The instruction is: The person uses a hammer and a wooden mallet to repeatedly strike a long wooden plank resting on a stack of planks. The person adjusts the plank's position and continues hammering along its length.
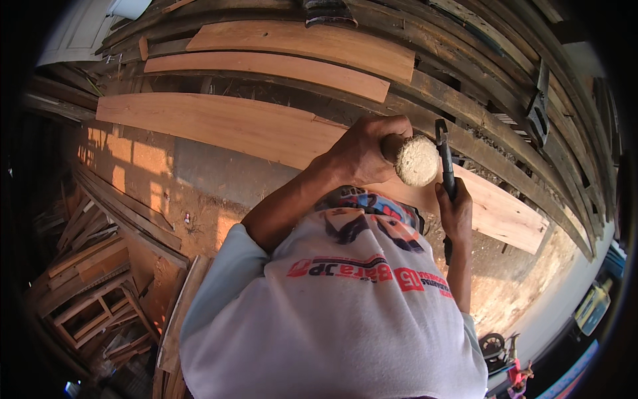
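Observation:
My left hand (pixel 369 147) is closed round a thick wooden cylinder, perhaps a mallet; its pale, rough round end (pixel 417 161) faces up at me. Just to the right, my right hand (pixel 455 211) grips a slim dark-handled tool (pixel 446 159), held upright. That tool's narrow dark head is too small to identify for certain. The two held things are close together, and I cannot tell whether they touch. Below both hands runs a long reddish-brown plank (pixel 219 123), partly hidden behind my left forearm and shirt; a light board (pixel 505 216) shows on the right.
Two more smooth planks (pixel 299 46) lie farther away on dark weathered beams (pixel 465 133). A handsaw (pixel 538 113) rests at the upper right. Wooden frames (pixel 96 312) and offcuts are piled at the lower left. A person (pixel 518 376) and a wheel (pixel 492 346) appear at the lower right.

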`<action>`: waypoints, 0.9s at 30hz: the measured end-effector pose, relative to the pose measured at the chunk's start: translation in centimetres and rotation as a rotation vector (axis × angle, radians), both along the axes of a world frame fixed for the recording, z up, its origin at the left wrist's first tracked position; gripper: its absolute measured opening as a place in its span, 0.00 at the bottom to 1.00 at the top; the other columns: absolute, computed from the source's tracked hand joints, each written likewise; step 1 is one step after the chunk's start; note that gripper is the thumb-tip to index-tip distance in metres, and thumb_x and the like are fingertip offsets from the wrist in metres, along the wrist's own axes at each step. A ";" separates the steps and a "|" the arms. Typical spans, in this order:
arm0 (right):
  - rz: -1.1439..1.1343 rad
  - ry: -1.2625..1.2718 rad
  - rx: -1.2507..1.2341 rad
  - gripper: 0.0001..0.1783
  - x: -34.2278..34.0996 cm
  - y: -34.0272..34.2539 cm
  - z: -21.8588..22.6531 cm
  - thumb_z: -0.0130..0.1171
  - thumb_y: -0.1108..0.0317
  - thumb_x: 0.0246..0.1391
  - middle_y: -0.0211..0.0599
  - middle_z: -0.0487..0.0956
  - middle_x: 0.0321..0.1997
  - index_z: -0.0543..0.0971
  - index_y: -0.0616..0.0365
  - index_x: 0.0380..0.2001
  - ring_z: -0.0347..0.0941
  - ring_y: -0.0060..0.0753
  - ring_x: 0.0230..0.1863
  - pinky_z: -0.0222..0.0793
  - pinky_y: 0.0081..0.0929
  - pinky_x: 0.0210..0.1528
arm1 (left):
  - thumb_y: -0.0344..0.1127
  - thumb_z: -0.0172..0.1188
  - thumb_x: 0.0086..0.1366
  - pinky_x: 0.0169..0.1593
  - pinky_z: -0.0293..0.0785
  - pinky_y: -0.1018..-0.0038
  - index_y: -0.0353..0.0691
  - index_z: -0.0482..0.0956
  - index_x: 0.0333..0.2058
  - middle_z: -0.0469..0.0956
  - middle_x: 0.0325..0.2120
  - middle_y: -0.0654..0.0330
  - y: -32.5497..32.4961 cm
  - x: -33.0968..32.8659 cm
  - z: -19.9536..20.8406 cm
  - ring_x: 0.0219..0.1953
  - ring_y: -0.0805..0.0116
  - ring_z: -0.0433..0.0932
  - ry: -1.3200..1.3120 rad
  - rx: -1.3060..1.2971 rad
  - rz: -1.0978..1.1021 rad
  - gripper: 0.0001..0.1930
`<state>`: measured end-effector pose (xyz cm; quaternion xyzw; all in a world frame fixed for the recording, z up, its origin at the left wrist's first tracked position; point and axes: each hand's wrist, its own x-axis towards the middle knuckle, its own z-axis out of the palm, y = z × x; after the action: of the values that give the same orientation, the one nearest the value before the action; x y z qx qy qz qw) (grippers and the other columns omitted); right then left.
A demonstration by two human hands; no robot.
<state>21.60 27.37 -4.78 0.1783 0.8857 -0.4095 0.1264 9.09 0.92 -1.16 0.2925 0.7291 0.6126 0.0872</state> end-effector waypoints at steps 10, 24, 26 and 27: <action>0.016 0.065 0.025 0.19 -3.8 -1.3 1.4 0.65 0.57 0.65 0.45 0.76 0.24 0.77 0.63 0.45 0.70 0.36 0.26 0.70 0.37 0.33 | 0.21 0.60 0.65 0.35 0.68 0.73 0.42 0.68 0.27 0.72 0.23 0.63 -3.4 0.8 -1.5 0.27 0.73 0.69 -0.141 0.290 0.140 0.12; 0.173 0.414 0.779 0.14 -27.8 3.7 1.8 0.64 0.62 0.59 0.48 0.82 0.48 0.83 0.55 0.46 0.76 0.53 0.56 0.69 0.50 0.57 | 0.24 0.59 0.66 0.34 0.69 0.71 0.43 0.66 0.30 0.69 0.22 0.65 -5.5 -0.8 -2.5 0.24 0.72 0.67 -0.203 0.527 0.189 0.11; 0.235 0.569 0.758 0.19 -26.3 1.2 3.6 0.66 0.61 0.59 0.45 0.80 0.50 0.81 0.53 0.51 0.75 0.52 0.53 0.68 0.51 0.56 | 0.26 0.57 0.68 0.33 0.68 0.72 0.44 0.64 0.31 0.67 0.22 0.64 -7.6 -1.0 -4.3 0.25 0.73 0.65 -0.363 0.816 0.323 0.10; 0.267 0.619 0.691 0.20 -24.7 -0.2 4.4 0.67 0.61 0.58 0.45 0.79 0.50 0.79 0.56 0.51 0.74 0.52 0.53 0.68 0.51 0.56 | 0.28 0.56 0.68 0.33 0.68 0.72 0.45 0.63 0.32 0.66 0.22 0.64 -8.2 -1.1 -5.1 0.25 0.73 0.64 -0.419 0.906 0.372 0.10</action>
<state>-3.10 27.13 -0.34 -0.0356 0.9811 -0.1054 -0.1586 8.01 -7.32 -6.24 0.0382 0.3978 0.9166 -0.0142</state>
